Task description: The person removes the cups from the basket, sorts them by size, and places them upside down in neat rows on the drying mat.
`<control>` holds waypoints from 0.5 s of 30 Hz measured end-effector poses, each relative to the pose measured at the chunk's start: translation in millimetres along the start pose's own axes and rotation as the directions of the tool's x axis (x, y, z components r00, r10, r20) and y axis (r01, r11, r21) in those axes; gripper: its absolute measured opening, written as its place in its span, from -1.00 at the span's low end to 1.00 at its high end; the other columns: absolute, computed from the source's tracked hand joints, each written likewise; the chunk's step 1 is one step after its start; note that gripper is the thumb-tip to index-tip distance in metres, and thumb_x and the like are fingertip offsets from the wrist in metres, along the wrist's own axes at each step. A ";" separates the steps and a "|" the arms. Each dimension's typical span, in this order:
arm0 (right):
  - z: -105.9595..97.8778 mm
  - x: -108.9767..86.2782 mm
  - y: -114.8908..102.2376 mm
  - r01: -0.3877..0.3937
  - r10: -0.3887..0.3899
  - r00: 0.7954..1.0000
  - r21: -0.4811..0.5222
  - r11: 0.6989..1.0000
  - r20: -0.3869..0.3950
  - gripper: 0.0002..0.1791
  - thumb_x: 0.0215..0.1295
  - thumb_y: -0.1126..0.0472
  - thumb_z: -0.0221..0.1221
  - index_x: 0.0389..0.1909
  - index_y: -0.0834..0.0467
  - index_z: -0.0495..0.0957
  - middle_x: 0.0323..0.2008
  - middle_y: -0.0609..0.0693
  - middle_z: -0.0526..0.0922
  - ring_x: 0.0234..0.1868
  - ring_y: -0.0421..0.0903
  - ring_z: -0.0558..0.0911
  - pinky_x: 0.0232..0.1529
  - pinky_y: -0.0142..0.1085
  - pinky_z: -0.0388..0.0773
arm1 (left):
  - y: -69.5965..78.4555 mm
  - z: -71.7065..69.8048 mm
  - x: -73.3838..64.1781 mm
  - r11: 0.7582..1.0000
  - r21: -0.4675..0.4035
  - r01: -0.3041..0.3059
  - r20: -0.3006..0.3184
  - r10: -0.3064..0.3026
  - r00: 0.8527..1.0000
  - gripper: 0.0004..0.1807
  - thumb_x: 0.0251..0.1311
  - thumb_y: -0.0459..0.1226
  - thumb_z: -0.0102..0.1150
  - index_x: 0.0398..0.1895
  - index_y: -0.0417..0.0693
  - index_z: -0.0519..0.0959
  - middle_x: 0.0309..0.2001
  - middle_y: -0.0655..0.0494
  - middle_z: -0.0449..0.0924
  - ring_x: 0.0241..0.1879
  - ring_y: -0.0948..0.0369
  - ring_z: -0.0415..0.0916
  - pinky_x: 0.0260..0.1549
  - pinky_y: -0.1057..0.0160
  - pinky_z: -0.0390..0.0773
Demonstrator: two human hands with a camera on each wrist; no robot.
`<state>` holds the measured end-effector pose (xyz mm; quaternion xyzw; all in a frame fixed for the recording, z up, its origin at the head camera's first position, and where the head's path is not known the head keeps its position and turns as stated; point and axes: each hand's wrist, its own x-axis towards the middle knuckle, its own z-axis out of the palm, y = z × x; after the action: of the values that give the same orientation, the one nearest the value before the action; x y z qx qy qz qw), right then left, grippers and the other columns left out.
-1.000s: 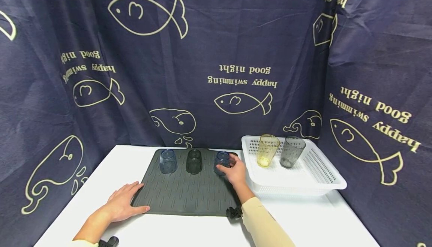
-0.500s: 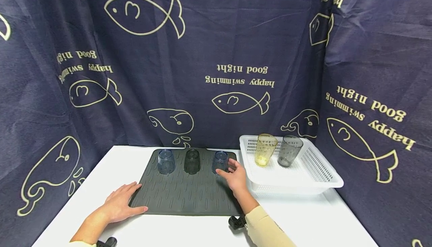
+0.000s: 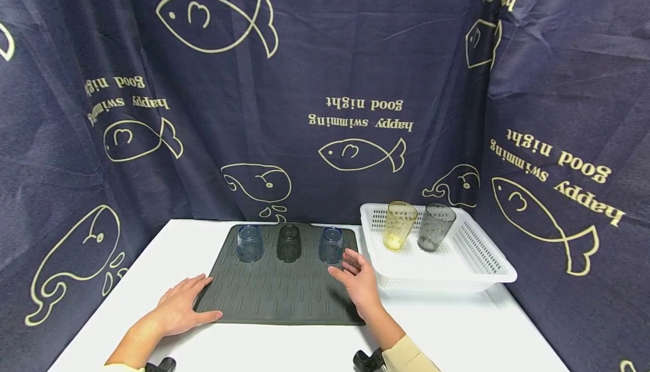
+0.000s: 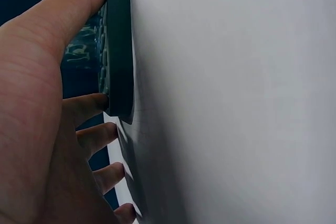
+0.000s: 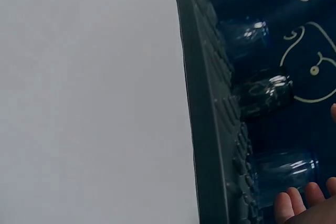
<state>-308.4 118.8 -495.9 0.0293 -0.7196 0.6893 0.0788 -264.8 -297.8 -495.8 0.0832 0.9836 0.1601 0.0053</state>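
A dark grey drying mat lies on the white table. Along its far side stand a blue glass, a dark grey glass and another blue glass, each narrower at the top. My right hand is just in front and to the right of the right-hand blue glass, fingers loosely bent and holding nothing. In the right wrist view, its fingertips show beside that glass. My left hand rests spread at the mat's near left corner, thumb and index finger at its edge.
To the right of the mat stands a white perforated basket. Inside it, a yellow glass and a grey glass lean with their wide ends up. A dark blue curtain hangs behind and beside the table.
My right hand has let go of the right-hand blue glass and drawn back toward me, slightly right. That glass stays on the mat. My left hand keeps its place.
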 end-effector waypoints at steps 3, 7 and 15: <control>-5.6 -8.4 -4.7 -0.007 0.007 1.000 0.014 1.000 0.020 -0.23 0.16 0.24 0.48 0.38 0.27 0.40 0.33 0.31 0.47 0.33 0.27 0.52 0.23 -0.32 0.62 | 0.0 -0.4 0.0 1.000 0.000 0.001 0.004 -0.001 1.000 0.07 0.03 0.32 0.37 0.43 -0.23 0.37 0.43 -0.38 0.32 0.40 -0.48 0.19 0.26 -0.58 0.18; -14.1 -19.9 -14.3 0.005 -0.007 0.998 0.042 0.999 0.066 -0.26 0.18 0.25 0.47 0.38 0.24 0.43 0.33 0.26 0.50 0.35 0.27 0.51 0.15 -0.43 0.63 | 0.2 -1.7 -0.1 1.000 -0.002 0.001 0.007 -0.001 1.000 0.07 0.03 0.32 0.37 0.43 -0.24 0.37 0.42 -0.38 0.32 0.40 -0.47 0.20 0.25 -0.58 0.18; -36.2 -36.0 -31.7 0.070 -0.078 0.991 0.075 0.995 0.110 -0.34 0.18 0.37 0.43 0.32 0.26 0.47 0.20 0.15 0.63 0.20 0.08 0.66 0.08 -0.42 0.67 | 0.9 -1.4 0.0 1.000 -0.001 -0.007 0.001 0.007 1.000 0.07 0.02 0.31 0.38 0.42 -0.25 0.38 0.41 -0.38 0.34 0.38 -0.46 0.22 0.24 -0.56 0.22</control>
<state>-265.5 151.0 -468.8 0.0975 -0.6965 0.7082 0.0625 -264.7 -297.4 -494.2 0.0867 0.9832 0.1607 0.0055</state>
